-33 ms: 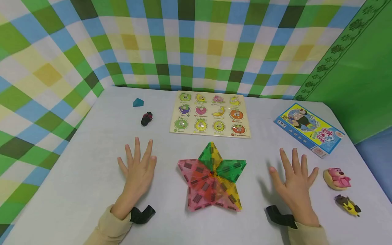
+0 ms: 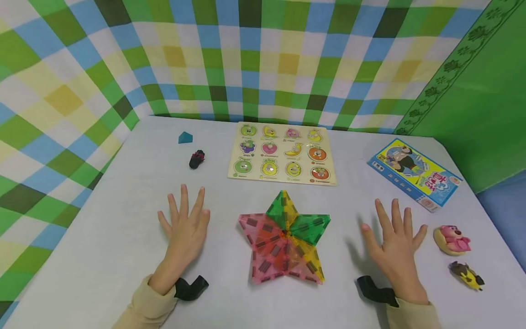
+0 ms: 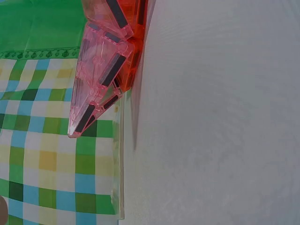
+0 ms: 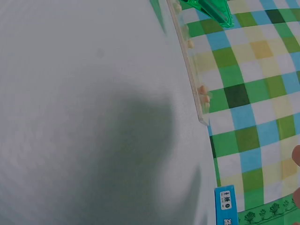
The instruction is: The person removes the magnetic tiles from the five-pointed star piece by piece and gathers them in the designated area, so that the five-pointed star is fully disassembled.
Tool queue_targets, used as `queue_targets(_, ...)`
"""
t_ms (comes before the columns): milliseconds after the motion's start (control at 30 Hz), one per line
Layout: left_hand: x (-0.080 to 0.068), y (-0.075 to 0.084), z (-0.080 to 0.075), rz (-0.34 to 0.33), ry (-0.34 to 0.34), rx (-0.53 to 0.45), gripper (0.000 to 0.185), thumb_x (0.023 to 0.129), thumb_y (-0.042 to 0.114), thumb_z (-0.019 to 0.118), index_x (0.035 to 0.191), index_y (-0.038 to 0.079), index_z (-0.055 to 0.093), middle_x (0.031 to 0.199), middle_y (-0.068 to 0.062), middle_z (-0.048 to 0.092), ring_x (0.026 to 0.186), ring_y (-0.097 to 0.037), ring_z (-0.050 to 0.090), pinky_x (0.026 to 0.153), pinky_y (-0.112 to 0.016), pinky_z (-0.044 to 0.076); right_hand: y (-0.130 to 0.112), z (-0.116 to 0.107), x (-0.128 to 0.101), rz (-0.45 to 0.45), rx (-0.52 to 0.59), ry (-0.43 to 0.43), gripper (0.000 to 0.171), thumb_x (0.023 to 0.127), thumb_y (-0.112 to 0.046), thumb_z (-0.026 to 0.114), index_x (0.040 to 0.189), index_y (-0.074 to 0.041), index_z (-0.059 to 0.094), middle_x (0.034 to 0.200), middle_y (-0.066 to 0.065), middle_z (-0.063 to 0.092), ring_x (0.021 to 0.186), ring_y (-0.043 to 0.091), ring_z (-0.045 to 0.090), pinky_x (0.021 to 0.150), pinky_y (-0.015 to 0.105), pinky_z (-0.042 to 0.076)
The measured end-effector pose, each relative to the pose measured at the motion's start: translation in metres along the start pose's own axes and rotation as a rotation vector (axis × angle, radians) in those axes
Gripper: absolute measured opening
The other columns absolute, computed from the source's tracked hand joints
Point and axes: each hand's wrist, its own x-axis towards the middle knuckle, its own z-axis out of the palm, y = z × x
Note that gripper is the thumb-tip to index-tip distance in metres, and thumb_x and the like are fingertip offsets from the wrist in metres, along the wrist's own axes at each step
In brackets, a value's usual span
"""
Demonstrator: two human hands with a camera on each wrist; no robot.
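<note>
A star of translucent magnetic tiles [image 2: 269, 249] in pink, red, green and yellow lies between my two hands. To its left my left hand [image 2: 186, 237] is held with fingers spread and nothing in it. My right hand [image 2: 396, 249], on the other side, also has spread fingers and holds nothing; its shadow falls on the table. Pink points of the star [image 3: 101, 61] show in the left wrist view, standing up from the surface. In the right wrist view a green tip [image 4: 213, 9] shows, with parts of fingers at the right edge.
Behind the star lies a fruit puzzle board [image 2: 281, 155]. A blue and yellow box [image 2: 415, 173] is at the back right, near a pink bear toy [image 2: 453, 240] and a yellow-black figure [image 2: 467, 275]. A dark small toy [image 2: 197, 159] and a teal block [image 2: 186, 137] sit back left.
</note>
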Motion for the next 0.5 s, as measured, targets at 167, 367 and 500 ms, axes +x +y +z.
queue_targets(167,0.000,-0.001,0.002,-0.003,-0.020,-0.029,0.055,0.096,0.046,0.027,0.144,0.018,0.024,0.150,-0.013,-0.001,0.132,-0.038,-0.015,0.092,-0.060,-0.017,0.000,0.000,-0.001,0.004,0.019,0.002,0.065,0.090,-0.047,0.043,0.144,-0.016,0.023,0.149,0.017,0.004,0.133,0.038,-0.010,0.089,0.062,-0.021)
queue_targets(367,0.001,-0.001,0.006,0.039,-0.045,-0.084,0.058,0.094,0.042,0.039,0.144,0.016,0.024,0.146,-0.022,0.015,0.130,-0.047,-0.001,0.093,-0.064,-0.006,-0.004,0.002,-0.003,-0.036,0.129,0.030,0.061,0.090,-0.038,0.050,0.143,-0.014,0.028,0.145,0.024,0.015,0.131,0.045,0.004,0.091,0.064,-0.015)
queue_targets(500,-0.002,0.002,0.014,0.172,-0.073,-0.156,0.065,0.088,0.034,0.054,0.143,0.014,0.026,0.142,-0.019,0.030,0.129,-0.047,0.014,0.095,-0.063,-0.001,-0.013,0.008,-0.003,-0.148,0.227,0.060,0.055,0.087,-0.025,0.058,0.137,-0.010,0.039,0.125,0.026,0.047,0.122,0.048,0.027,0.095,0.065,-0.001)
